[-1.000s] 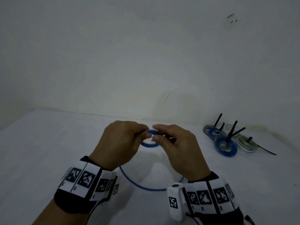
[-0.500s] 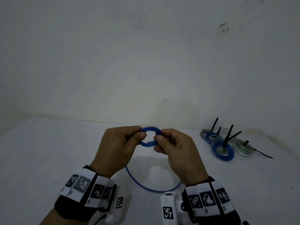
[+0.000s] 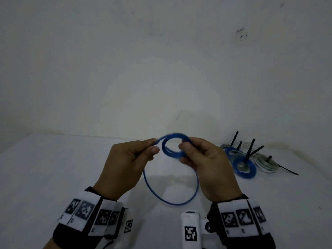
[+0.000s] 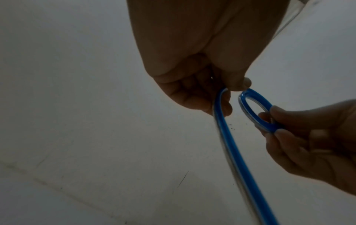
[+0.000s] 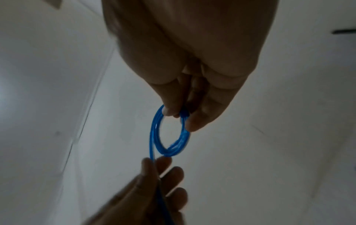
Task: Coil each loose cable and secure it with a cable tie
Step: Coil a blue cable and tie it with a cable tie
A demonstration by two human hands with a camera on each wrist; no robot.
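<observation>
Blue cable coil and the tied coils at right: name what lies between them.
Only the right hand gripping the blue cable coil; beyond it, bare table, head view.

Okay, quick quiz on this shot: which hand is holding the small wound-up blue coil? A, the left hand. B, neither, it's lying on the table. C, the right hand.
C: the right hand pinches the small blue coil, while the left hand grips the loose strand leading into it.

Blue cable [image 3: 170, 200], blue and white coils [image 3: 251, 159] with black ties [image 3: 248, 151], black-and-white checkered wristbands [image 3: 89, 218].
</observation>
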